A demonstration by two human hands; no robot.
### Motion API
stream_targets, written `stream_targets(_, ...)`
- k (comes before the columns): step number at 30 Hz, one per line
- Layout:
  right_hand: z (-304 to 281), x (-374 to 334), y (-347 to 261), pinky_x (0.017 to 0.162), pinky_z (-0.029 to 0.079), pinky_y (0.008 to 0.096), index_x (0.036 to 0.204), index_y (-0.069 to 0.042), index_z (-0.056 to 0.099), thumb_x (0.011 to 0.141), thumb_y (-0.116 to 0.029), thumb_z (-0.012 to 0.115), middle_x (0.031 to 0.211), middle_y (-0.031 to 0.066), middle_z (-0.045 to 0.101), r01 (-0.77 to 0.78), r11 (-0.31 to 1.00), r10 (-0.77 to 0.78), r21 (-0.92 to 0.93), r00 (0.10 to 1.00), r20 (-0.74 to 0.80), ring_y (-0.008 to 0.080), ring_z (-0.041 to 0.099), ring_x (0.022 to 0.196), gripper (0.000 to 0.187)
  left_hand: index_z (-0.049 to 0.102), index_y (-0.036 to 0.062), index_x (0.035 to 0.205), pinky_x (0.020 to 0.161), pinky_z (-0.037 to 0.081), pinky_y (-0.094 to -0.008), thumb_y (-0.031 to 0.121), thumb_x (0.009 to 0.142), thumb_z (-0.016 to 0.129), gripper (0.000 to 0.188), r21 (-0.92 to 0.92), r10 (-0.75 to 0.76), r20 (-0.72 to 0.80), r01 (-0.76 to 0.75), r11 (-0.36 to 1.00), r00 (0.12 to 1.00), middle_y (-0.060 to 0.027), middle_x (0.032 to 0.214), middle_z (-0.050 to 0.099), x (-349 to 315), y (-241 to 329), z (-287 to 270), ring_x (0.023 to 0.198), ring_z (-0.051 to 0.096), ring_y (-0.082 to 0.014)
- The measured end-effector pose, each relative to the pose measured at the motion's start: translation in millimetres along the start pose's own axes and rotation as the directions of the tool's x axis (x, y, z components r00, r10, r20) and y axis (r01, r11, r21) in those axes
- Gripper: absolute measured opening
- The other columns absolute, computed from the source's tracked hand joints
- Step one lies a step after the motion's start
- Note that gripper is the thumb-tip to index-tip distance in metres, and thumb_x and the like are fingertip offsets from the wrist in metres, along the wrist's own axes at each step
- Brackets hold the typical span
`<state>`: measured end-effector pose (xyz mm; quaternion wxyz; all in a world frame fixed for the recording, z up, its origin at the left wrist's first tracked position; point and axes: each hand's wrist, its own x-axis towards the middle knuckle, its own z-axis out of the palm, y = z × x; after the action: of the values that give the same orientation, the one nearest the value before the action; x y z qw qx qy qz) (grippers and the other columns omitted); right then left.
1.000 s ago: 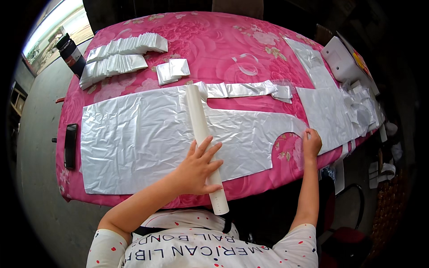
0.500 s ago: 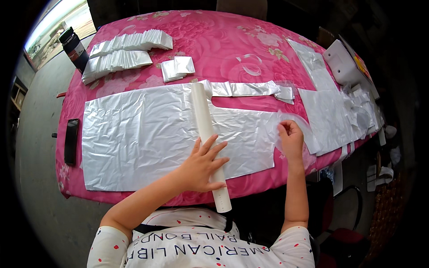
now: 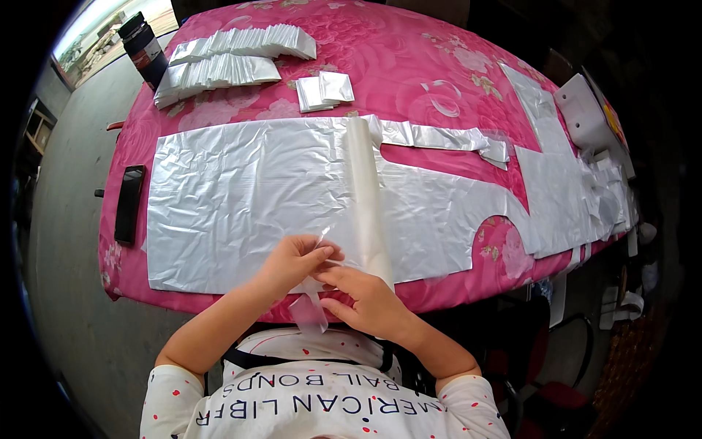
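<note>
A flat silvery-white plastic bag (image 3: 219, 197) lies spread on the table, its right end shaped into handles. Across it rests a whitish tube (image 3: 368, 197), pointing toward me. My left hand (image 3: 292, 262) and my right hand (image 3: 369, 298) meet over the bag's near edge, just left of the tube's near end. Both hands are closed, with fingertips together on a thin strip of clear plastic film (image 3: 310, 314) that hangs below them. The bag's upper handle (image 3: 431, 137) stretches right, crinkled.
Folded silvery packets (image 3: 219, 77) stand in two rows at the far left, with a small stack (image 3: 335, 88) beside them. A dark jar (image 3: 143, 53) and a black phone (image 3: 129, 205) are at the left edge. More plastic bags (image 3: 556, 197) and a white container (image 3: 585, 110) occupy the right.
My right hand has come left from the bag's right end, bringing the clear film. My left hand has left the tube and now meets it. The view has shifted slightly.
</note>
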<state>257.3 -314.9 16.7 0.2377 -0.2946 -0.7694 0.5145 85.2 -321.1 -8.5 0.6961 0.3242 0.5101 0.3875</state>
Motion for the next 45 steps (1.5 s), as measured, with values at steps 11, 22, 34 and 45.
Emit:
stream_targets(11, -15.9, -41.0, -0.6, 0.064, 0.047, 0.0348, 0.098, -0.004, 0.059, 0.073, -0.022, 0.070, 0.087, 0.0111, 0.058, -0.142, 0.770, -0.110, -0.623, 0.931, -0.349, 0.0242, 0.057, 0.077, 0.032, 0.059, -0.0007, 0.094, 0.066, 0.052, -0.0289, 0.019, 0.086, 0.060, 0.021, 0.139, -0.132, -0.098, 0.145, 0.980, 0.986, -0.0102, 0.087, 0.066, -22.5, 29.3, -120.4, 0.075, 0.065, -0.0162)
stream_targets(22, -11.4, -69.0, 3.7, 0.055, 0.048, 0.0407, 0.081, 0.001, 0.055, 0.072, -0.046, 0.067, 0.066, 0.0173, 0.061, -0.565, 0.689, 0.494, -0.455, 0.825, -0.276, 0.0326, 0.062, 0.058, 0.050, 0.059, -0.0028, 0.098, 0.078, 0.048, -0.0358, 0.012, 0.074, 0.068, 0.030, 0.962, 0.514, -0.203, 0.268, -0.056, 0.834, -0.0121, 0.096, 0.063, -55.3, 60.7, -148.4, 0.084, 0.061, -0.0264)
stream_targets(34, -18.7, -73.3, -3.0, 0.060, 0.049, 0.0395, 0.083, 0.003, 0.058, 0.074, -0.047, 0.065, 0.067, 0.0191, 0.062, -0.597, 0.704, 0.591, -0.384, 0.793, -0.149, 0.0339, 0.062, 0.064, 0.051, 0.032, -0.0072, 0.131, 0.106, 0.026, -0.0431, 0.012, 0.082, 0.053, 0.057, 0.864, 0.661, 0.314, -0.493, 0.098, 0.682, -0.0224, 0.137, 0.033, 55.6, -13.7, 14.2, 0.127, 0.031, -0.0364)
stream_targets(45, -87.6, 73.0, 64.0, 0.055, 0.047, 0.0315, 0.071, 0.005, 0.062, 0.082, -0.056, 0.052, 0.062, 0.0138, 0.060, -0.528, 0.830, 0.518, -0.180, 0.849, -0.100, 0.0209, 0.059, 0.055, 0.063, 0.028, -0.0149, 0.130, 0.110, 0.013, -0.0461, 0.032, 0.083, 0.038, 0.068, 0.941, 0.560, 0.334, -0.305, -0.147, 0.758, -0.0308, 0.139, 0.025, 62.9, -23.9, 16.1, 0.133, 0.021, -0.0397)
